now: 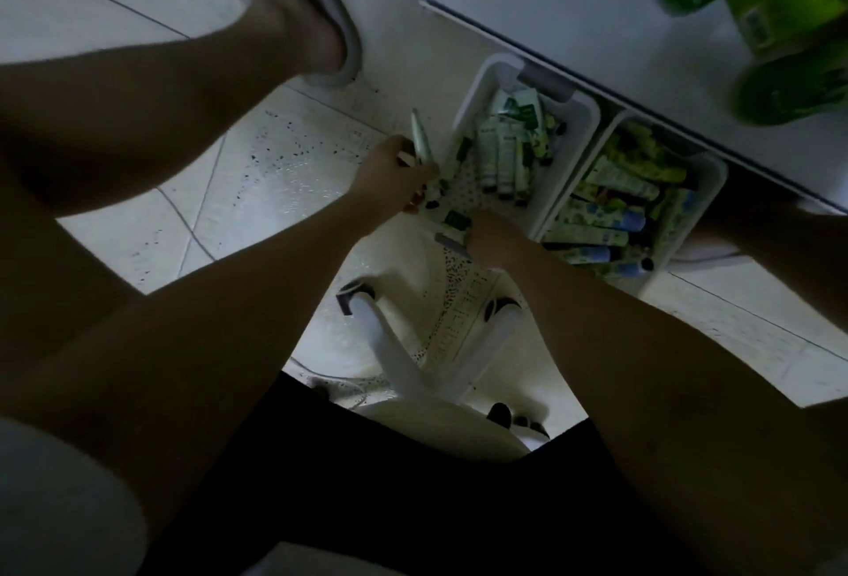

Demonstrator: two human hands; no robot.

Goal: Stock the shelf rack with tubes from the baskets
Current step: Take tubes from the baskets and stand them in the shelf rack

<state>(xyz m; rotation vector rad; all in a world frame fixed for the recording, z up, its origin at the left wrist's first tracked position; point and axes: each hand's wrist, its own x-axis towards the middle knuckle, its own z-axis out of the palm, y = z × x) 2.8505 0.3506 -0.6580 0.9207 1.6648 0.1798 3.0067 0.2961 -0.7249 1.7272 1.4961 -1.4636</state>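
Note:
Two white baskets stand on the floor against the shelf rack's base. The left basket [472,98] holds pale green tubes [502,153] at its far end. The right basket [709,190] is piled with green and blue-capped tubes [610,208]. My left hand [394,174] grips a pale green tube [421,135] upright at the left basket's near-left corner, with more tubes bunched in the same hand. My right hand [493,238] is at the left basket's near edge and holds a grey-capped tube [452,245].
The white shelf rack [573,11] runs across the top right with green packs [780,1] on it. A foot in a grey slipper [316,20] rests on the tiled floor at upper left. A white stool [436,346] with perforated seat is under me.

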